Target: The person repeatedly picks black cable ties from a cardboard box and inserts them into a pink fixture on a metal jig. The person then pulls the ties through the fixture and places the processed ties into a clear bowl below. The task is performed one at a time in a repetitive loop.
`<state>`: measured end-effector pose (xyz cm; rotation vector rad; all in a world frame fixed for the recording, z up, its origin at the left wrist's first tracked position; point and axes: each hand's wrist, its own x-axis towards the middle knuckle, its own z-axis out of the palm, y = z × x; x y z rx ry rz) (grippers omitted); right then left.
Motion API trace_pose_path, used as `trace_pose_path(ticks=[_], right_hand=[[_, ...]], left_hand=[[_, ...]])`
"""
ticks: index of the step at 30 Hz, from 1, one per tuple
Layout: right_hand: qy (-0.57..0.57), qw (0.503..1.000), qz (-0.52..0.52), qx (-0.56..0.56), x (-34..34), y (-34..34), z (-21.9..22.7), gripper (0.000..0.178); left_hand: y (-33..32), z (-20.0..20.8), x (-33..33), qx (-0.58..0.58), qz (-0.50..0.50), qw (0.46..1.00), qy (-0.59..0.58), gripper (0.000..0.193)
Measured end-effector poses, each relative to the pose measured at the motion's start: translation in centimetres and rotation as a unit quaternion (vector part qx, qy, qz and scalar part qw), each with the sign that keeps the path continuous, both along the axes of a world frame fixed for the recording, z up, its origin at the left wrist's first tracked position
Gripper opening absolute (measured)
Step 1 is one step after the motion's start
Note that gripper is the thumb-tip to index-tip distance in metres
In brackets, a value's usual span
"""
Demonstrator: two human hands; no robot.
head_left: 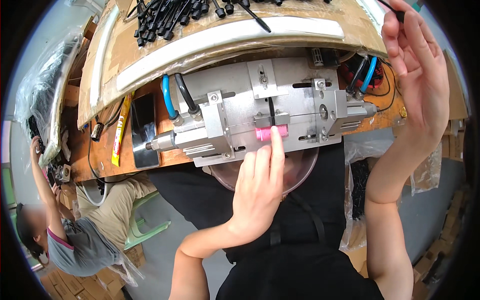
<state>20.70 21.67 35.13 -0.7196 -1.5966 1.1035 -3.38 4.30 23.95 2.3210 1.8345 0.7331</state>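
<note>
My left hand (257, 187) stretches its index finger onto a bright pink cylindrical piece (264, 133) at the front of a silver metal clamping fixture (295, 102); its other fingers are bent and hold nothing visible. Just behind the pink piece, a thin black rod (271, 107) lies across a small metal block in the fixture's middle. At the upper right, my right hand (417, 65) is raised, its fingertips closed around a black stemmed part with a thick cap (399, 15). The far end of that part runs out of view.
A pile of black stemmed parts (172, 17) lies on cardboard (220, 42) behind the fixture. Blue (169, 97) and black hoses join the fixture's ends. A phone (145, 130) and yellow packet (121, 130) lie at left. Another person (82, 245) sits at the far left.
</note>
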Motion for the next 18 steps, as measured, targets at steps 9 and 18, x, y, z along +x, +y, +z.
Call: trace_pose_path(ticks=[9,18], right_hand=[[-0.070,0.986,-0.108,0.104,-4.5,-6.5,-1.3,0.025],[-0.287,0.928,-0.093,0.219,-9.2,-13.9,-12.0,0.066]], left_hand=[[0.6,-0.6,0.8,0.010,0.000,0.997,0.074,0.071],[-1.5,2.0,-0.7,0.006,0.007,0.998,-0.060,0.069]])
